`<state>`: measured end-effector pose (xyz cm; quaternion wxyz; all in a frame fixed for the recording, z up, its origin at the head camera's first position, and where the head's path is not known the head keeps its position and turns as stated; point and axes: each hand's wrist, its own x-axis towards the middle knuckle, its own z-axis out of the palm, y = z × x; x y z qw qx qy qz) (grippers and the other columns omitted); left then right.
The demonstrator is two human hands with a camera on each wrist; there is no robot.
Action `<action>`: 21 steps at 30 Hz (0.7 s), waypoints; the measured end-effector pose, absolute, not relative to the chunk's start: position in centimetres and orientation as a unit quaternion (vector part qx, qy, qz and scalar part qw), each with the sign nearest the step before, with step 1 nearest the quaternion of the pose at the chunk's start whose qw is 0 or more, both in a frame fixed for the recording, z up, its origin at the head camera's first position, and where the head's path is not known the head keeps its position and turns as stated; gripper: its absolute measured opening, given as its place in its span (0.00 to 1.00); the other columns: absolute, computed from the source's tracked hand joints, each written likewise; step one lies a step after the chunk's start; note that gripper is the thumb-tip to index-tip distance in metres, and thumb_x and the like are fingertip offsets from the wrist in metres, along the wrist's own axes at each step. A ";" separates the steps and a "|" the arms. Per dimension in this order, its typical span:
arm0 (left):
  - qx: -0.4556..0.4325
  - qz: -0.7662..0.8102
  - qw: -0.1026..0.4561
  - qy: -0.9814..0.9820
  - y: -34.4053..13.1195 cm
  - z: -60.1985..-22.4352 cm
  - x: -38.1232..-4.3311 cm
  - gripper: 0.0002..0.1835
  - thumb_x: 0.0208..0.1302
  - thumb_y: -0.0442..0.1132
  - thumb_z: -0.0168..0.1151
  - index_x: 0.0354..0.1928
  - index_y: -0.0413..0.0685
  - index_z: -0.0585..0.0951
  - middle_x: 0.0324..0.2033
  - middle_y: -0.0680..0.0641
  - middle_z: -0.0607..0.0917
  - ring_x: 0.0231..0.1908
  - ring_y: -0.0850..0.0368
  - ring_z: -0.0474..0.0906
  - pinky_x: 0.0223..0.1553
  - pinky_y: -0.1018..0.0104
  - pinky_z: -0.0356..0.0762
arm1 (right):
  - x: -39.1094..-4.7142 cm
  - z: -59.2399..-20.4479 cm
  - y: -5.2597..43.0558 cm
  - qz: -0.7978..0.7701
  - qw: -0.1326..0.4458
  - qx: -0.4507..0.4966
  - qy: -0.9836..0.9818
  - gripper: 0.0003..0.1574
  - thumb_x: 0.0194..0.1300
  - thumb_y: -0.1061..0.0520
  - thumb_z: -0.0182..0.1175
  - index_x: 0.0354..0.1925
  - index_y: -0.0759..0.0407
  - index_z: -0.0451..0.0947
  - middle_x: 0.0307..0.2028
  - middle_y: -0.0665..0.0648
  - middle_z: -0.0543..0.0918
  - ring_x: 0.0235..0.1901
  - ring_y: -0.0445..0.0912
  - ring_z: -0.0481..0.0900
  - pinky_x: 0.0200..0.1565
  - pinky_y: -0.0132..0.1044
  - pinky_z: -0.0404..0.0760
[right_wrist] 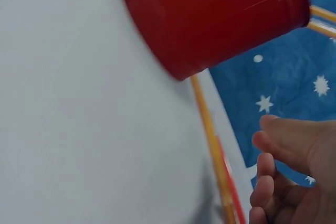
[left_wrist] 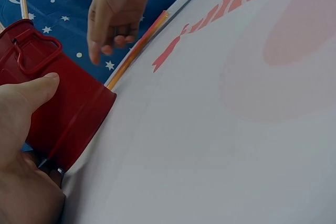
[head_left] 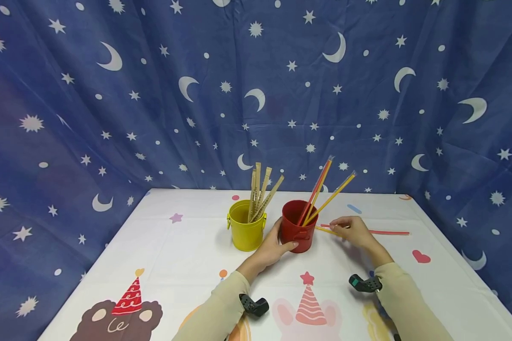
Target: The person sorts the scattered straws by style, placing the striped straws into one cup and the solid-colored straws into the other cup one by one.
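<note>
My left hand point(head_left: 269, 247) grips the red bucket point(head_left: 306, 242), its thumb across the front in the left wrist view. The bucket stands upright on the table, with red and yellow straws point(head_left: 336, 199) in clear wrappers leaning out to the right. My right hand point(head_left: 355, 231) is just above the table, right of the bucket, its fingers loosely bent and nothing between them in the right wrist view point(right_wrist: 302, 169). Below it lie a yellow straw point(right_wrist: 209, 129) and a red straw point(head_left: 390, 232), the yellow one's end near the bucket's base.
A yellow bucket point(head_left: 246, 233) with several paper-wrapped sticks point(head_left: 258, 192) stands left of the red one, close to my left hand. The white tablecloth point(head_left: 187, 255) has printed party figures. A blue curtain point(head_left: 222, 123) with moons and stars hangs behind the table.
</note>
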<state>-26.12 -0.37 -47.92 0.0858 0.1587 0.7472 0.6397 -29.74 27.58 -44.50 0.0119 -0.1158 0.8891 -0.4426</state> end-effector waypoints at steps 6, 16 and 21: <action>0.159 0.637 0.083 0.749 -0.3 -48.1 -26.1 0.47 0.67 0.40 0.66 0.81 0.54 0.50 0.79 0.48 0.59 0.80 0.47 0.51 0.79 0.44 0.53 | -29.5 -45.4 27.7 -0.399 0.022 -0.092 0.912 0.17 0.68 0.61 0.63 0.48 0.74 0.83 0.38 0.66 0.86 0.31 0.43 0.74 0.28 0.30 0.74; 0.160 0.631 0.083 0.754 -0.4 -48.0 -26.0 0.46 0.67 0.41 0.65 0.81 0.54 0.50 0.79 0.49 0.58 0.80 0.47 0.51 0.79 0.44 0.53 | -29.0 -45.5 27.6 -0.294 0.006 -0.053 0.954 0.05 0.62 0.62 0.67 0.35 0.64 0.84 0.24 0.51 0.74 0.28 0.44 0.71 0.30 0.35 0.66; 0.159 0.633 0.080 0.754 -0.3 -47.9 -26.0 0.47 0.67 0.40 0.65 0.81 0.53 0.50 0.79 0.48 0.58 0.80 0.46 0.51 0.79 0.44 0.53 | -29.1 -45.3 27.9 -0.279 0.006 -0.057 0.959 0.03 0.61 0.62 0.68 0.31 0.61 0.84 0.22 0.50 0.74 0.26 0.44 0.71 0.29 0.34 0.66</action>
